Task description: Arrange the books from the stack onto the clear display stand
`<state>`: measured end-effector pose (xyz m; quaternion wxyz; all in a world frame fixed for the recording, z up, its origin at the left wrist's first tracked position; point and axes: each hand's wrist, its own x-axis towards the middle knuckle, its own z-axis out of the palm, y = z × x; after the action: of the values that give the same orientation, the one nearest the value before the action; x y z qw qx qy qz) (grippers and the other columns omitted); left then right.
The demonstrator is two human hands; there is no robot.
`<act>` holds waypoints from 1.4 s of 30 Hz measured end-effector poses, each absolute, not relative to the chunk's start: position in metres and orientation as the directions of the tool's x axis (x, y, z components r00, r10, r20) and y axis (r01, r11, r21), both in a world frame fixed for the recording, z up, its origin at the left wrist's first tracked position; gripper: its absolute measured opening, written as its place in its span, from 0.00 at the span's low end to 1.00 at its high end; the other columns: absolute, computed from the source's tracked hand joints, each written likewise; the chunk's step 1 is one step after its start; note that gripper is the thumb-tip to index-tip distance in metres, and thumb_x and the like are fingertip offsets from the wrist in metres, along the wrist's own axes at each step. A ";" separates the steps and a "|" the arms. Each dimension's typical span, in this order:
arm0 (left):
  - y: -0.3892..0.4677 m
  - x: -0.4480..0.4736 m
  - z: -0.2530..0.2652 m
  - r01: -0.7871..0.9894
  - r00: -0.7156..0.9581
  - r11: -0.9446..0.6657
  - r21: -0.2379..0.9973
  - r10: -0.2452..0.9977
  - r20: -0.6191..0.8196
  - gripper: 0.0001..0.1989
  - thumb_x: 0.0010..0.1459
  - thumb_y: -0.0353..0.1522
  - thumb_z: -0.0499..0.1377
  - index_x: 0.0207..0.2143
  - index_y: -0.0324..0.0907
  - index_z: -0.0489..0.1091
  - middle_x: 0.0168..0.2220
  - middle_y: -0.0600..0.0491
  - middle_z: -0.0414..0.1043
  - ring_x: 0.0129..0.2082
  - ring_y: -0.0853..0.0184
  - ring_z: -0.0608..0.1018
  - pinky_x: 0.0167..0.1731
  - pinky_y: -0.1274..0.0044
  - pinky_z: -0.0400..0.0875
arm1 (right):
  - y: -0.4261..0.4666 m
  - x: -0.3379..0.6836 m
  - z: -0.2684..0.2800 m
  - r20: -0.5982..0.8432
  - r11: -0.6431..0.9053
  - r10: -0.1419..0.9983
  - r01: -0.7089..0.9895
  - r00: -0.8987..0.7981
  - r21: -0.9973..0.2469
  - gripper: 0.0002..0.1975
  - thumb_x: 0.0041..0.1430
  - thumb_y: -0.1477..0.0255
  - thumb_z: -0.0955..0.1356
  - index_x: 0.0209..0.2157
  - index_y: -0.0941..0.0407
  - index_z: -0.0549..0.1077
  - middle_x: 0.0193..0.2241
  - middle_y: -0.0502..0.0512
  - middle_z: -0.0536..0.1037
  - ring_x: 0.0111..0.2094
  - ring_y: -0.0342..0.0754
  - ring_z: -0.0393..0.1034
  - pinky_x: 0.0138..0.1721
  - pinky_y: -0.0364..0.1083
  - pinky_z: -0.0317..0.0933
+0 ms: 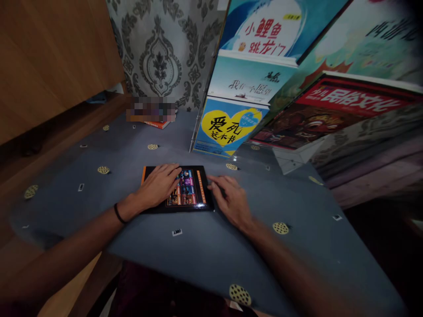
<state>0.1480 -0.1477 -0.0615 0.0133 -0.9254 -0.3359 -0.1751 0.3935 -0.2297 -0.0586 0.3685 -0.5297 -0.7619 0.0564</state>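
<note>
A black-covered book (191, 187) lies flat on the table, with small coloured pictures on its cover and an orange strip along its left edge. My left hand (161, 180) rests palm down across the left half of the cover, its fingers stretched out and hiding part of the pictures. At the right edge of the book is my right hand (231, 196). Its index finger and thumb point at that edge with a small gap between them, and the other fingers are curled. Whether these fingertips touch the book is hard to make out.
The table (132, 240) has a grey-blue cover with a pineapple print. Behind the book stands a rack holding several upright books, among them a blue book with a yellow heart (231, 127) and a red book (330, 110). A blurred-out item (150, 110) lies near the patterned wall.
</note>
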 end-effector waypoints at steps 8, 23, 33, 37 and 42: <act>-0.151 0.149 -0.049 0.602 0.735 -0.795 0.075 0.588 0.337 0.15 0.72 0.33 0.50 0.53 0.37 0.71 0.55 0.42 0.73 0.53 0.56 0.75 0.54 0.62 0.71 | -0.230 0.390 -0.061 0.548 0.517 0.790 0.780 -0.275 -0.354 0.15 0.72 0.70 0.61 0.47 0.56 0.78 0.34 0.59 0.81 0.36 0.53 0.74 0.41 0.53 0.68; -0.196 0.133 -0.032 0.486 0.873 -0.864 -0.135 0.472 0.123 0.32 0.67 0.53 0.53 0.60 0.38 0.64 0.51 0.42 0.72 0.53 0.51 0.75 0.52 0.60 0.72 | -0.229 0.390 -0.060 0.574 0.577 0.753 0.741 -0.320 -0.344 0.15 0.73 0.68 0.60 0.45 0.55 0.78 0.34 0.57 0.82 0.39 0.54 0.75 0.43 0.54 0.68; -0.202 0.137 -0.044 0.373 0.927 -0.853 -0.365 0.355 0.118 0.14 0.71 0.27 0.47 0.53 0.32 0.67 0.51 0.32 0.76 0.50 0.49 0.81 0.42 0.64 0.79 | -0.232 0.392 -0.048 0.464 0.568 0.808 0.692 -0.364 -0.446 0.23 0.74 0.59 0.58 0.40 0.57 0.78 0.33 0.58 0.78 0.37 0.52 0.71 0.40 0.53 0.65; -0.191 0.136 -0.019 0.407 0.913 -0.906 -0.118 0.401 0.073 0.13 0.73 0.29 0.44 0.47 0.37 0.67 0.40 0.40 0.78 0.38 0.56 0.83 0.34 0.70 0.77 | -0.230 0.396 -0.046 0.463 0.553 0.826 0.618 -0.320 -0.559 0.20 0.71 0.55 0.63 0.42 0.56 0.78 0.36 0.57 0.77 0.39 0.52 0.73 0.42 0.53 0.68; -0.185 0.130 0.008 0.512 0.850 -0.833 0.209 0.527 0.019 0.14 0.75 0.33 0.41 0.41 0.43 0.65 0.30 0.53 0.75 0.25 0.67 0.76 0.26 0.77 0.66 | -0.224 0.394 -0.047 0.427 0.454 0.887 0.493 -0.175 -0.742 0.16 0.65 0.57 0.69 0.37 0.55 0.79 0.33 0.54 0.78 0.36 0.50 0.74 0.40 0.50 0.69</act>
<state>0.1300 -0.1847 0.0083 -0.0987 -0.9566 -0.2716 -0.0380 0.3939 -0.2239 -0.0470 0.4365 -0.4709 -0.7325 0.2260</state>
